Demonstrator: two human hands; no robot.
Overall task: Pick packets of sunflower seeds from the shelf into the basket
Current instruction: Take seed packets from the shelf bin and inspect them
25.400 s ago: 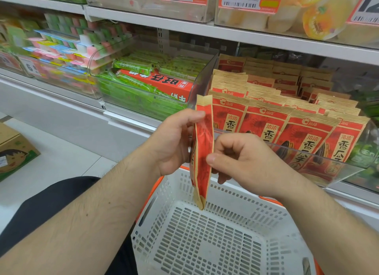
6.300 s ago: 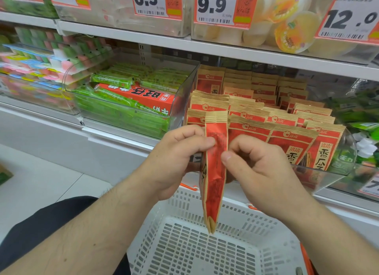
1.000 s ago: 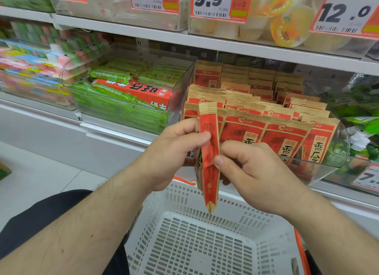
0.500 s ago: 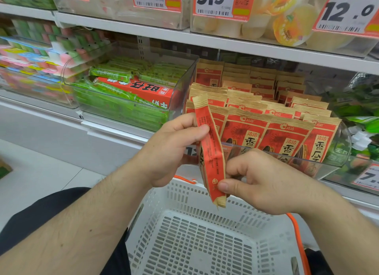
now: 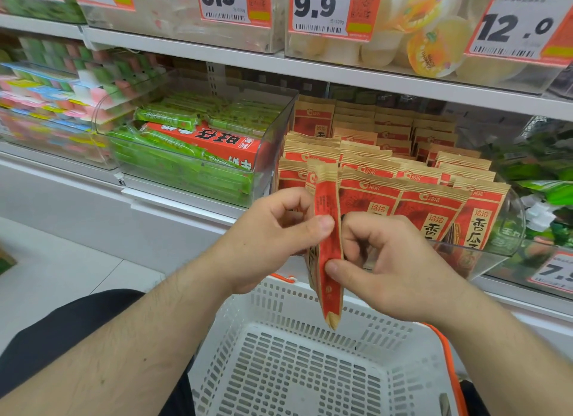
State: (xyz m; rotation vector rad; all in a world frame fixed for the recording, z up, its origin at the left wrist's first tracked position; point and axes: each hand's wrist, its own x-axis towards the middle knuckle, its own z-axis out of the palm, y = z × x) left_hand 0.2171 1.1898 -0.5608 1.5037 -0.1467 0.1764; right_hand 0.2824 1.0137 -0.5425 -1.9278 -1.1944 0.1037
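A red and tan packet of sunflower seeds point(image 5: 328, 254) hangs edge-on over the white plastic basket point(image 5: 279, 304). My left hand point(image 5: 273, 239) pinches its upper half from the left, thumb on the red face. My right hand point(image 5: 390, 260) pinches it lower down from the right. Its bottom tip reaches just past the basket's far rim. Rows of the same packets point(image 5: 403, 180) stand upright in a clear shelf bin behind my hands. Nothing lies in the visible part of the basket.
A clear bin of green bars with a red box point(image 5: 204, 146) sits to the left of the seed packets. Pastel packs point(image 5: 46, 90) fill the far-left bin. Price tags point(image 5: 319, 6) hang on the upper shelf. An orange basket handle point(image 5: 446, 347) runs along the right rim.
The packet has swung back to upright from its tilt, and my right hand has risen slightly along it. My left thumb now sits further down the packet's face.
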